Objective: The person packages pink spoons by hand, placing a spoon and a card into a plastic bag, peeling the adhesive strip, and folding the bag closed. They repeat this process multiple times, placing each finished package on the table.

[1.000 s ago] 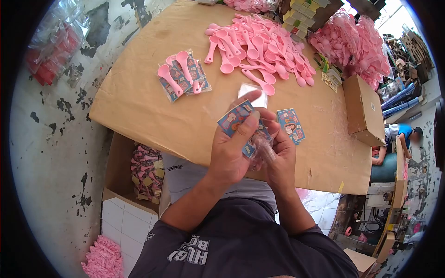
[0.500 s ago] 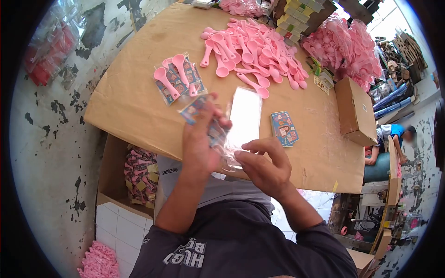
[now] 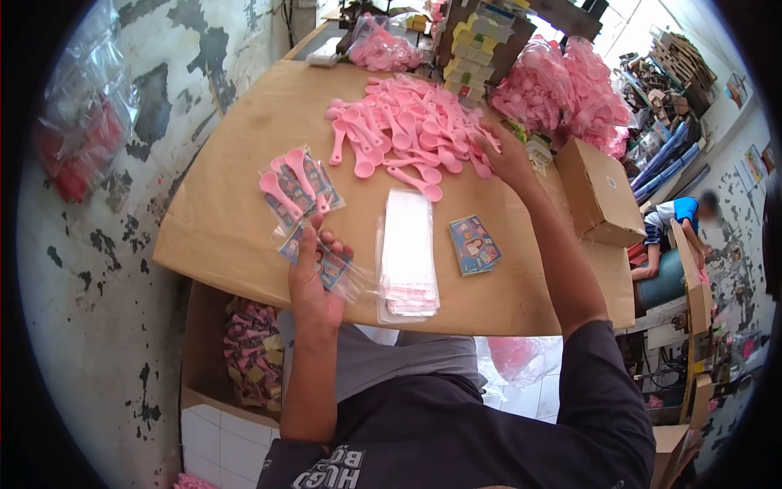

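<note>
Our left hand alone holds a bagged card, freeing our right hand to reach the pink spoons, its grip unclear.

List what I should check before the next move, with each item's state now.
1. Left hand holding the bagged card: ok.
2. Right hand at the spoon pile: ok, at its right edge.
3. Spoon gripped in the right hand: cannot tell, fingertips unclear among the spoons.
4. Clear bag stack lying flat on the table: ok.
5. Card stack apart from the bag stack: ok, bare table between.
6. Held bag clear of the spoon packs: cannot tell, they overlap in view.
</note>
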Demonstrator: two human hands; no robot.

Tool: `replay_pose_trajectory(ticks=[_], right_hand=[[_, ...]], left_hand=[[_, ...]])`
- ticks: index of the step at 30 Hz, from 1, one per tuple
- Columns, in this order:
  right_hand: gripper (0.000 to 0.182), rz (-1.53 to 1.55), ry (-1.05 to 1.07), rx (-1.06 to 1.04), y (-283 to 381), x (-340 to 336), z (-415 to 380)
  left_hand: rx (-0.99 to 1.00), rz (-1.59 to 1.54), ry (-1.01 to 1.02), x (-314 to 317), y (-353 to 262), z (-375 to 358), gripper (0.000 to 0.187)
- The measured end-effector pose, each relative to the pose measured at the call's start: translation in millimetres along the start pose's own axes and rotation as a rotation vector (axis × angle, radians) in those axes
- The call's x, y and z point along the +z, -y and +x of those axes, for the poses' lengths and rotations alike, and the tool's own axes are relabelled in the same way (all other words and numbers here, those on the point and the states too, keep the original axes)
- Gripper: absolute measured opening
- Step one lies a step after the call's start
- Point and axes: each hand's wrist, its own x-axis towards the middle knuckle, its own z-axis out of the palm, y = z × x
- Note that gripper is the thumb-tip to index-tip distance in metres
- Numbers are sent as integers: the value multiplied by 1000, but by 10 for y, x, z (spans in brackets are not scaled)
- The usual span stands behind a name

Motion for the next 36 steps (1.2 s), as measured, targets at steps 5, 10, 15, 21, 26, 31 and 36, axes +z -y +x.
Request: replay_pose_trajectory(ticks=[5,10,15,21,26,31,36], right_hand=[[62,-87,17,32,-516,180,246],[61,0,161,96,-510,296,251],[54,60,96,154,-72,370,54],[49,160,94,165,331,226,-129],[40,320,20,251,51,140,-24],[37,28,133,262,240,89,-125],[42,110,115,170,-26,212,-17]], left_hand=[[-4,33,65,12,18,-58,39],[-25,25,77,-17,1,-41,40],[-23,49,85,10,19,-42,42],[-34,74,88,-2,23,-29,45],[-45,67,113,-22,14,-36,44],[-45,72,112,-32,24,-28,44],[-30,108,111,-19,29,-28,44]])
